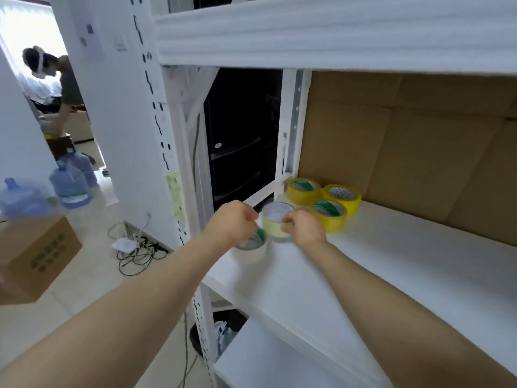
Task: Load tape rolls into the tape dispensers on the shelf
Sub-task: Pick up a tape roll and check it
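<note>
Tiled floor [92, 275] at far left carries a cardboard box [33, 259], with blue water jugs [70, 183] behind it. Beyond them another person [47, 79] bends over in a bright doorway. Loose cables [140, 247] lie on the floor near the foot of the white shelf upright [167, 135]. Behind the rack we see a black drawer cabinet [240, 149].

We log the tape near the left end of the white shelf board [391, 261].
- Left hand [232, 222] hovers knuckles up, fingers curled, right above a white tape roll [251, 252]. That roll lies flat at the board's edge, with green showing in its core. The view is blurred here, so we cannot tell whether those fingers pinch anything or merely sit closed.
- Just right of it, a pale yellow roll [272, 222] sits flat, seemingly touching the white one.
- Right hand [303, 226] grips this pale roll, fingers wrapped round its near wall.

Further right and behind, three bright yellow rolls lie flat in a tight cluster in the back corner.
- The rear yellow roll [303, 189] sits by the corner post.
- The right yellow roll [342, 196] lies beside it.
- The front yellow roll [330, 215] lies just beside the right hand.

Brown cardboard sheets [419, 135] line the back of the shelf. White foam padding [335, 32] wraps the front edge of the shelf above.
</note>
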{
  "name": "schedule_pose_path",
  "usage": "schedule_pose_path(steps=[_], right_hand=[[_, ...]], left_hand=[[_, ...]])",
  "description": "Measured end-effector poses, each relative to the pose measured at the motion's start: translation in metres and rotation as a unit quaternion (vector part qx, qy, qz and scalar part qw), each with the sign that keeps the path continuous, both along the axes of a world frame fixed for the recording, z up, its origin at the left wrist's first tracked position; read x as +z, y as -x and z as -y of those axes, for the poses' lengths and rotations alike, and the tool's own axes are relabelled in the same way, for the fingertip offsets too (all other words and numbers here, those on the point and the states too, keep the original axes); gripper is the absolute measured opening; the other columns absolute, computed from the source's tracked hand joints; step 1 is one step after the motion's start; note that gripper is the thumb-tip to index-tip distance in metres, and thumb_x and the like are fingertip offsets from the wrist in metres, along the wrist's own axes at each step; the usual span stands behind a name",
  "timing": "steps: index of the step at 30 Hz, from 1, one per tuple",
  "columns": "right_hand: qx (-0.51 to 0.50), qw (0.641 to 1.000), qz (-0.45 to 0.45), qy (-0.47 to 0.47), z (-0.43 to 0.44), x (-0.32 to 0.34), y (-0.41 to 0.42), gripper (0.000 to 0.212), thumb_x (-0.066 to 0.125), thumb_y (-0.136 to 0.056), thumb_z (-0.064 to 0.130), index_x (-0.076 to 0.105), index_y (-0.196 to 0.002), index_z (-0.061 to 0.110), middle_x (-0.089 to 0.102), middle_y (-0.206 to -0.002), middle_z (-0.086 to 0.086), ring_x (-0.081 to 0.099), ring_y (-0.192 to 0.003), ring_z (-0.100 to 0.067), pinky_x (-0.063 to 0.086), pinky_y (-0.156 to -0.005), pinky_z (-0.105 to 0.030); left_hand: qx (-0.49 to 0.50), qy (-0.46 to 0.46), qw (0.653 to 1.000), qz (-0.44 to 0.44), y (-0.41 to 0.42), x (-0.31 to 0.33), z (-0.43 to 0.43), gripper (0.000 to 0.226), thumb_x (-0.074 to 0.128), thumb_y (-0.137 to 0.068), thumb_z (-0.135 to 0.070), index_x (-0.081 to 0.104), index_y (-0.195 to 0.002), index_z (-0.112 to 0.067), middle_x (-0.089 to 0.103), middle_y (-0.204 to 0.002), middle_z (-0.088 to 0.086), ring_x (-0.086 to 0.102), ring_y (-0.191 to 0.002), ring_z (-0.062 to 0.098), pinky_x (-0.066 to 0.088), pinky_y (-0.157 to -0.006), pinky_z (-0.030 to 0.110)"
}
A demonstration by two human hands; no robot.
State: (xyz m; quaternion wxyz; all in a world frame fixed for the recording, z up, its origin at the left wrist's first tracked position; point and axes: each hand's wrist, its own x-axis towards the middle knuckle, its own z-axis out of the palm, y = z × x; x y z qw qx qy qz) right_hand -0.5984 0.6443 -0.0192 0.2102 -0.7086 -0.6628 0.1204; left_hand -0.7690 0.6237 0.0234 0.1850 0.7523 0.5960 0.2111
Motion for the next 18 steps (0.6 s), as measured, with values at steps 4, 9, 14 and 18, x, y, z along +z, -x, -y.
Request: schedule_pose_path(steps=[4, 9, 14, 18], right_hand=[[-0.023, 0.998, 0.014, 0.052, -0.028, -0.011, 0.021, 0.026, 0.056, -0.088, 0.013, 0.068, -0.111, 0.009, 0.053, -0.120, -0.017, 0.057, -0.107, -0.034, 0.045, -0.087, -0.031], [-0.056, 0.998, 0.002, 0.025, -0.022, -0.008, 0.015, 0.059, 0.047, -0.082, 0.001, 0.047, -0.135, 0.027, 0.055, -0.130, -0.006, 0.053, -0.118, -0.027, 0.048, -0.091, -0.034], [-0.247, 0.964, -0.097, -0.026, -0.007, 0.013, -0.034, 0.051, 0.043, -0.085, 0.000, 0.046, -0.133, 0.019, 0.056, -0.131, -0.005, 0.053, -0.119, -0.028, 0.045, -0.093, -0.032], [-0.313, 0.935, -0.156, -0.057, 0.003, 0.016, -0.074, 0.044, 0.039, -0.083, -0.003, 0.059, -0.118, 0.015, 0.063, -0.117, -0.003, 0.057, -0.112, -0.022, 0.042, -0.083, -0.022]], left_hand=[[-0.074, -0.012, 0.997, -0.016, 0.006, 0.002, -0.050, 0.033, 0.054, -0.087, -0.014, 0.066, -0.117, -0.022, 0.062, -0.125, -0.004, 0.057, -0.115, 0.018, 0.048, -0.096, 0.034], [-0.145, 0.018, 0.989, 0.005, -0.013, 0.000, -0.090, 0.042, 0.060, -0.083, -0.015, 0.060, -0.125, -0.019, 0.057, -0.131, -0.003, 0.053, -0.121, 0.016, 0.040, -0.105, 0.031], [-0.230, 0.016, 0.971, -0.061, -0.064, -0.008, -0.105, 0.044, 0.058, -0.088, -0.021, 0.053, -0.132, -0.020, 0.049, -0.140, 0.002, 0.045, -0.128, 0.022, 0.037, -0.105, 0.030], [-0.301, 0.005, 0.946, -0.120, -0.118, -0.020, -0.108, 0.041, 0.053, -0.091, -0.028, 0.052, -0.132, -0.021, 0.055, -0.132, 0.007, 0.051, -0.119, 0.027, 0.045, -0.096, 0.037]])
